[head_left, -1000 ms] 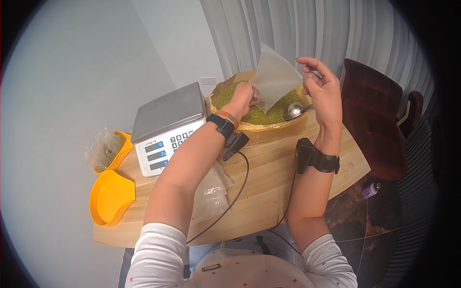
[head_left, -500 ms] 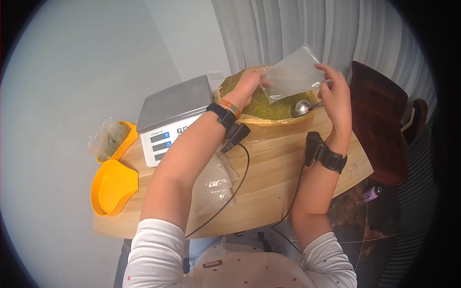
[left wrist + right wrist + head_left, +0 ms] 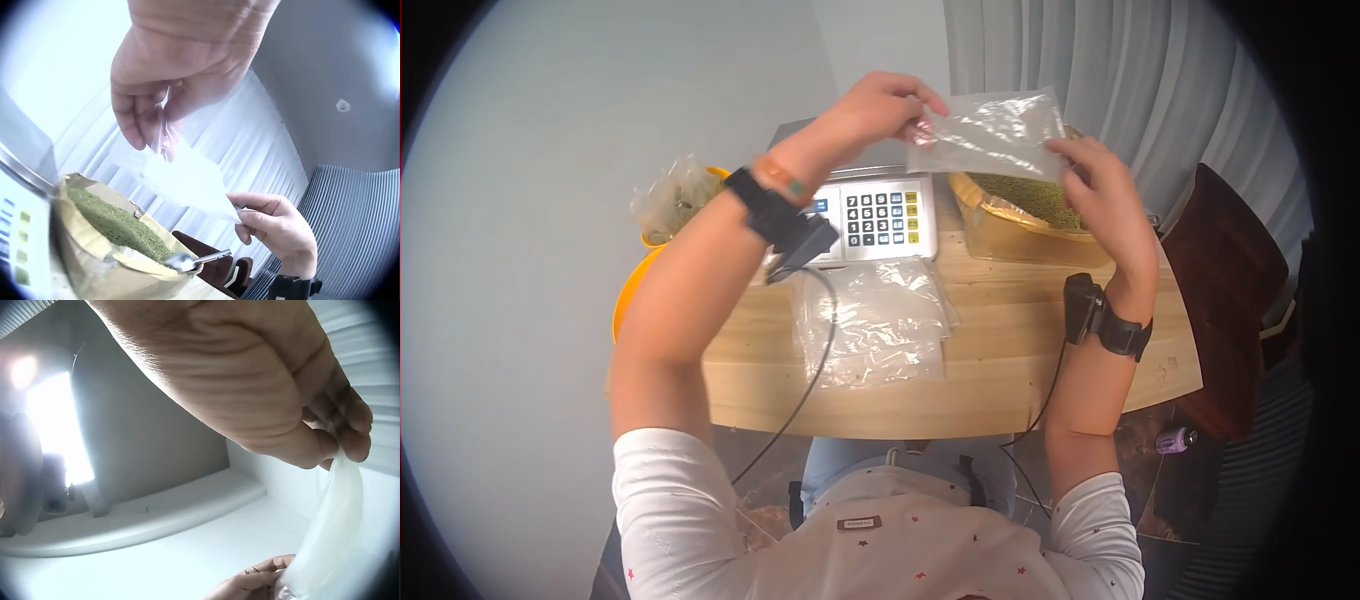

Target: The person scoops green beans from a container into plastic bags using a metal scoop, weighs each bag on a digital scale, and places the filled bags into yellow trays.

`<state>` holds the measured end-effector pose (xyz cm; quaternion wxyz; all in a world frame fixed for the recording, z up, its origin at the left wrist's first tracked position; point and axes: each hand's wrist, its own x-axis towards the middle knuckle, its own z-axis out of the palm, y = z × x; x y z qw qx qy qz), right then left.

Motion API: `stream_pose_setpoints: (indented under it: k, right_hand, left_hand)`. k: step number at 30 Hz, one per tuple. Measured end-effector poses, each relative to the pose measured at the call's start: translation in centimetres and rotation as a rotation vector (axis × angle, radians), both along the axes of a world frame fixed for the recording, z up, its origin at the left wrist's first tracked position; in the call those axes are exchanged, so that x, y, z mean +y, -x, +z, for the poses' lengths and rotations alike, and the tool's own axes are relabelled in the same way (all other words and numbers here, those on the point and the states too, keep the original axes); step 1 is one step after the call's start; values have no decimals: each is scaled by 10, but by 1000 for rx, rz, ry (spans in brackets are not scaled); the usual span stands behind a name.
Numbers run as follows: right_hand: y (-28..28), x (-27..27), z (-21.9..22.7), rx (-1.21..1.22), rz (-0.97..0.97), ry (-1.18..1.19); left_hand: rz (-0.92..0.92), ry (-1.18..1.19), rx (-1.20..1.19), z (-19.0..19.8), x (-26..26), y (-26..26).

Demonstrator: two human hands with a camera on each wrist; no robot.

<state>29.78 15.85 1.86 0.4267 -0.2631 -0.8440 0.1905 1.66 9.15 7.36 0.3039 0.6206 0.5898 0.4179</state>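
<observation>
A clear, flat plastic bag [image 3: 990, 130] is stretched in the air between both hands. My left hand [image 3: 880, 108] pinches its left end, over the digital scale [image 3: 885, 220]. At the opposite end, the thumb and fingers of my right hand [image 3: 1105, 190] pinch the bag's edge, in front of the box [image 3: 1025, 245] of green beans [image 3: 1040, 205]. The left wrist view shows the plastic bunched between the left fingers. A metal scoop [image 3: 181, 262] lies on the beans there, its handle over the box rim.
More clear plastic bags [image 3: 870, 330] lie on the wooden table [image 3: 1000, 350] before the scale. To the left are a yellow tray [image 3: 628, 295] and a filled plastic bag [image 3: 675, 200]. A dark red chair [image 3: 1225, 290] stands right; a purple can [image 3: 1176, 440] is beyond the table edge.
Both hands have lifted the bag up from over the beans, and it now lies stretched sideways. The right hand, apart from the bag at first, now pinches its edge. The head view has turned left.
</observation>
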Motion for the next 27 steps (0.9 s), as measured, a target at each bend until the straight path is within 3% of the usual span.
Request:
stream_pose_setpoints:
  k: [4,6,10,11,14,16,17,18,19,20,22,27]
  right_hand:
    - [37,-44,1,-188,117,-138]
    - [53,-63,-8,-240,177,-144]
    - [73,-99,-22,-421,208,-190]
    - [80,-104,-26,-408,150,-316]
    - [105,-121,-32,-321,137,-401]
    - [122,-119,-54,-340,206,-371]
    - [128,-118,-67,-382,335,-396]
    - [134,-116,-81,-424,464,-423]
    - [137,-114,-95,-668,501,-298]
    - [138,-114,-106,-669,508,-311]
    - [137,-114,-127,-955,589,-220]
    - [145,-104,-142,-1006,612,-170]
  left_hand:
    - [-2,6,50,-8,-78,38]
    - [27,140,-22,-19,-115,46]
    - [43,273,-43,-69,-157,61]
    - [12,318,-18,-87,-161,66]
    - [-16,397,-29,-124,-167,74]
    - [-6,430,-59,-139,-169,74]
    - [10,459,-64,-145,-170,74]
    - [26,485,-70,-148,-171,74]
    - [27,537,-96,-149,-171,74]
    - [37,527,-99,-150,-173,75]
    - [65,603,-101,-153,-175,80]
    - [63,525,23,-135,-166,118]
